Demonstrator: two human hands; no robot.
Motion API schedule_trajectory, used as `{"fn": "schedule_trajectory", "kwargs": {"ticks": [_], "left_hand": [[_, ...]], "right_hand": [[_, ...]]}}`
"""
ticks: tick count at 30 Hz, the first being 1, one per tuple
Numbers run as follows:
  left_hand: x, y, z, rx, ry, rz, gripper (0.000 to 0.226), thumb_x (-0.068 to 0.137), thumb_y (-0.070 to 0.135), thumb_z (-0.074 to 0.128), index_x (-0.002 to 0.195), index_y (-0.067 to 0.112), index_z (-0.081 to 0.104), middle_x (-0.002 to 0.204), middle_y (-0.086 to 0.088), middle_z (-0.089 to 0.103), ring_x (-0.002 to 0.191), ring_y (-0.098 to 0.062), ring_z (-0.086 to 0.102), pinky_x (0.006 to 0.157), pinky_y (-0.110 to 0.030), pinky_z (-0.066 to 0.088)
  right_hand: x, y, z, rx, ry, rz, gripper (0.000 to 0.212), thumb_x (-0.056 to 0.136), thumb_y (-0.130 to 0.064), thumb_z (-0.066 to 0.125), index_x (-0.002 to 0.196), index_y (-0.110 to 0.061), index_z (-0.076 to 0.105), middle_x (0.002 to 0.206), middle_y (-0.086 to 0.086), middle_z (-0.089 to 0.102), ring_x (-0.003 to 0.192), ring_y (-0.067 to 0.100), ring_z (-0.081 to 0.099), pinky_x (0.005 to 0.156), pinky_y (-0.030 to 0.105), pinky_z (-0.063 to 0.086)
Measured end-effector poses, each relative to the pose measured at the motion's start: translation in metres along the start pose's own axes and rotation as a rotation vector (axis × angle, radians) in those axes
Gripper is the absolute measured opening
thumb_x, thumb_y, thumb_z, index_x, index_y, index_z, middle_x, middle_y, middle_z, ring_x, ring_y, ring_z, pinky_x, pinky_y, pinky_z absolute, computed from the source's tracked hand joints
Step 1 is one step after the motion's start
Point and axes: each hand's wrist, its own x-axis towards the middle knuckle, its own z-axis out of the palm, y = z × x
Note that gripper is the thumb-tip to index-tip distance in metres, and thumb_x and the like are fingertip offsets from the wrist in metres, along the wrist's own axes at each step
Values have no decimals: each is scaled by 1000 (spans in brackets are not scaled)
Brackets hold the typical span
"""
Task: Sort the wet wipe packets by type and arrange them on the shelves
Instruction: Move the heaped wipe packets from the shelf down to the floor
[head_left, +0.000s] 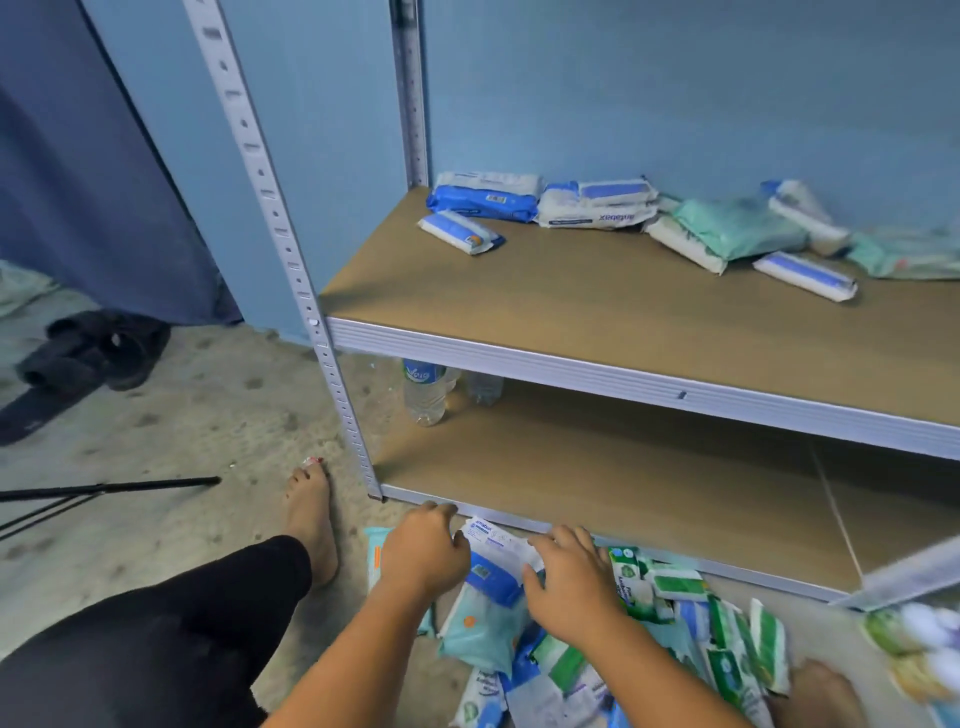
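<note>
Head view: sorting is barely begun, few blue-white and green plastic wipe packets (597, 208) on the brown board shelf (519, 291) (types mixed), most in a floor pile (675, 623) under the spread-fingered right hand (566, 577); grasp of the left hand (426, 553) indeterminate.

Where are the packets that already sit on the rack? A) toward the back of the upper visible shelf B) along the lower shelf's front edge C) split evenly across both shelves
A: the blue-and-white and green packets lie toward the back of the upper shelf; the visible part of the lower shelf holds none.
</note>
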Motion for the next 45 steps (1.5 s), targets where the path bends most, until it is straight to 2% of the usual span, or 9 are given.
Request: {"fn": "schedule_trajectory", "kwargs": {"ticks": [10, 14, 17, 27, 32, 34, 37, 42, 45], "left_hand": [[-29, 58, -121, 214, 332, 389, 44, 84, 37, 47, 124, 26, 62, 115, 3, 64, 105, -23, 60, 79, -36, 54], [-17, 71, -167, 194, 439, 460, 36, 82, 37, 47, 111, 24, 65, 106, 3, 65, 99, -23, 61, 72, -37, 55], [4, 78, -189, 161, 486, 467, 37, 83, 34, 50, 116, 27, 65, 111, 8, 65, 101, -21, 61, 71, -34, 53], [130, 110, -225, 132, 465, 461, 42, 87, 27, 52, 129, 30, 59, 130, 6, 58, 113, -22, 58, 80, -37, 53], [211, 127, -244, 160, 397, 411, 51, 84, 26, 55, 135, 31, 53, 136, 4, 53, 128, -25, 45, 100, -41, 46], [239, 130, -248, 221, 388, 387, 54, 87, 28, 53, 141, 29, 48, 146, 3, 47, 138, -29, 34, 113, -45, 34], [274, 124, -250, 271, 354, 345, 60, 89, 22, 51, 148, 31, 40, 155, 4, 38, 146, -32, 21, 120, -49, 21], [299, 114, -238, 164, 315, 330, 63, 89, 16, 45, 148, 40, 40, 157, 15, 36, 147, -28, 19, 118, -48, 15], [297, 114, -236, 174, 347, 353, 66, 79, 26, 41, 143, 44, 43, 148, 18, 44, 137, -23, 27, 107, -45, 18]], "right_hand": [[-13, -6, -116, 86, 346, -139, 41, 96, -43, 46, 133, -30, 57, 130, -12, 53, 128, 14, 40, 104, 38, 34], [1, -10, -162, 141, 525, -217, 38, 89, -41, 49, 120, -28, 67, 115, -13, 61, 113, 14, 52, 93, 37, 44], [17, -10, -189, 156, 657, -303, 29, 86, -32, 55, 108, -22, 71, 101, -10, 64, 99, 17, 56, 83, 39, 50], [131, 18, -240, 151, 773, -252, 29, 80, -28, 53, 98, -18, 73, 91, -5, 66, 86, 23, 58, 78, 40, 52], [201, 28, -250, 115, 756, -211, 32, 77, -31, 51, 97, -19, 72, 89, -4, 65, 87, 26, 55, 79, 43, 51], [229, 30, -253, 114, 766, -189, 32, 75, -30, 51, 96, -19, 72, 91, -2, 64, 91, 29, 53, 80, 45, 51], [262, 30, -261, 114, 792, -148, 38, 71, -27, 50, 101, -17, 73, 99, 2, 62, 100, 32, 49, 86, 44, 47], [303, 39, -290, -71, 683, -47, 49, 76, -20, 58, 125, -26, 60, 125, -1, 50, 121, 27, 37, 101, 42, 35], [325, 44, -308, -104, 691, 13, 60, 73, -23, 61, 132, -32, 51, 140, -3, 41, 131, 26, 30, 101, 44, 29]]}}
